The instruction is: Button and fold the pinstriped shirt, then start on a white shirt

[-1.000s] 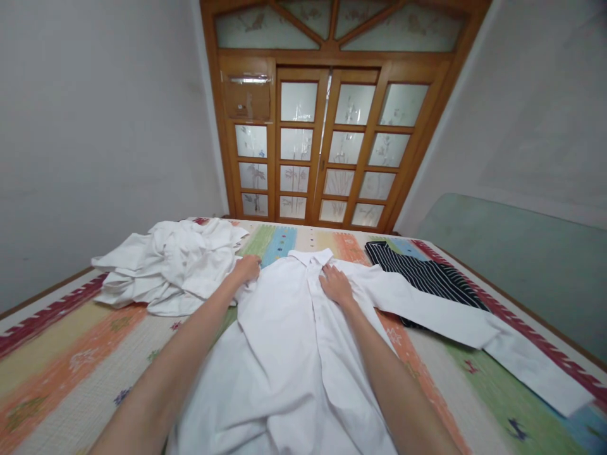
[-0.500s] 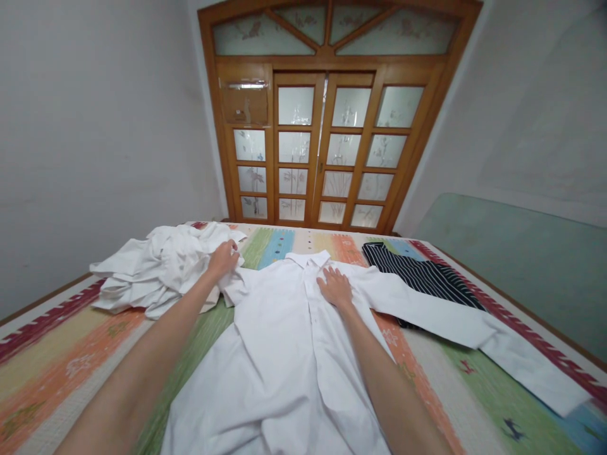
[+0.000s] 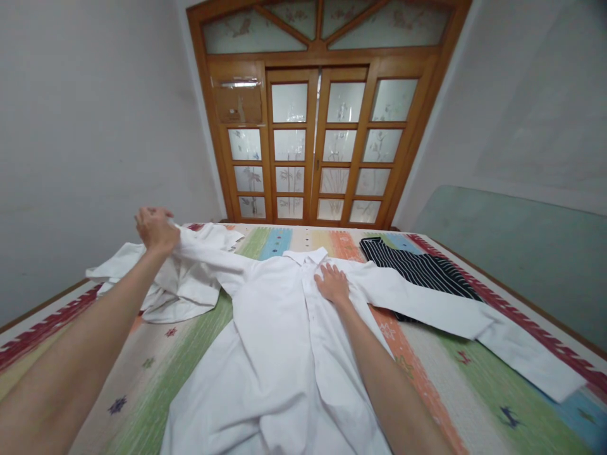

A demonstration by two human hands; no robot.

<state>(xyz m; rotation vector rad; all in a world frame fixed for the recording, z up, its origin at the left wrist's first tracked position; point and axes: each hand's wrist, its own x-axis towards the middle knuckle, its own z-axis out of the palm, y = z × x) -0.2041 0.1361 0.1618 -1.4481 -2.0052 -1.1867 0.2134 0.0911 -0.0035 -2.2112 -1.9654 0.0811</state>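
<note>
A white long-sleeved shirt point(image 3: 279, 328) lies front up, its collar at the far end and its lower part bunched near me. My left hand point(image 3: 158, 229) is closed on the shirt's left-side sleeve, holding it raised and stretched out to the left. Beneath that sleeve lies a heap of white clothes point(image 3: 180, 297), partly covered by my arm. My right hand point(image 3: 332, 283) rests flat on the shirt's chest, just below the collar, with its fingers spread. The other sleeve point(image 3: 436, 309) extends to the right across the bed cover.
A folded black-and-white striped garment point(image 3: 420, 268) lies at the right, partly under the sleeve. The colourful striped cover point(image 3: 190, 360) spreads under everything. A pale green board point(image 3: 512, 246) stands along the right side. Wooden glazed doors point(image 3: 313, 145) are beyond the far edge.
My left hand has moved left and up, drawing the sleeve out straight over the white heap. My right hand has stayed on the shirt's chest.
</note>
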